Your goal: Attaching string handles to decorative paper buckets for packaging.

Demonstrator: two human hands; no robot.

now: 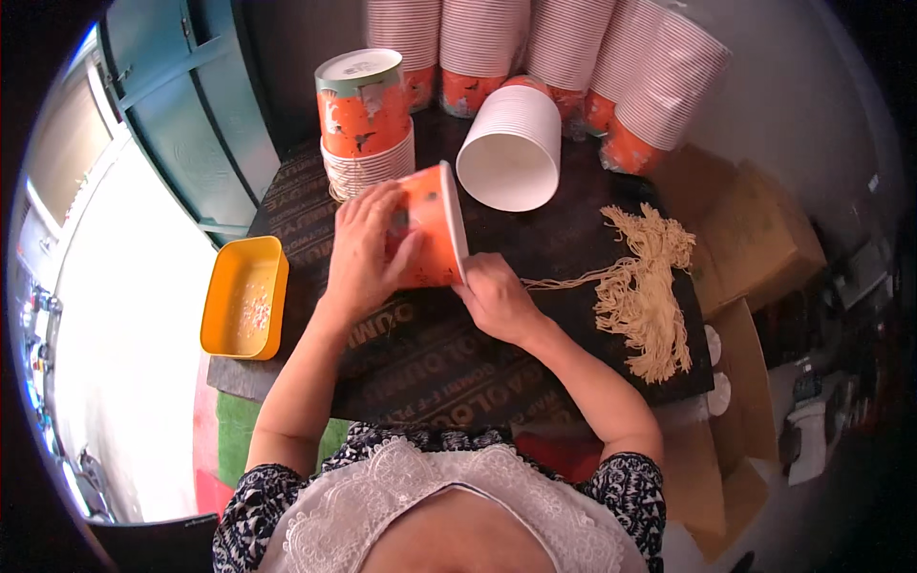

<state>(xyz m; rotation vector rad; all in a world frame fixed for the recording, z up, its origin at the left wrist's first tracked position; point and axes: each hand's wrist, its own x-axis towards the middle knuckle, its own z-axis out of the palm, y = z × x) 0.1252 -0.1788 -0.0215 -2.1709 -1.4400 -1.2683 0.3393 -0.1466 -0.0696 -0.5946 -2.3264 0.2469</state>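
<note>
An orange paper bucket (435, 224) with dark printed figures and a white rim is tipped on its side above the table, its mouth facing right. My left hand (361, 246) grips its wall, fingers over the top and thumb across the near side. Against the lower rim, my right hand (499, 298) is closed, its fingertips touching the edge; what they pinch is hidden. Beige cords (564, 282) stretch from beside that hand to a loose cord bundle (650, 296) on the right of the table. Whether my right hand holds a cord I cannot tell.
Stacked buckets (363, 115) stand upside down behind my left hand. A white-mouthed stack (511, 167) lies beside them. Tall wrapped bucket stacks (482, 43) line the back. A yellow bin (244, 301) with small bits sits at the table's left edge; cardboard boxes (764, 229) are right.
</note>
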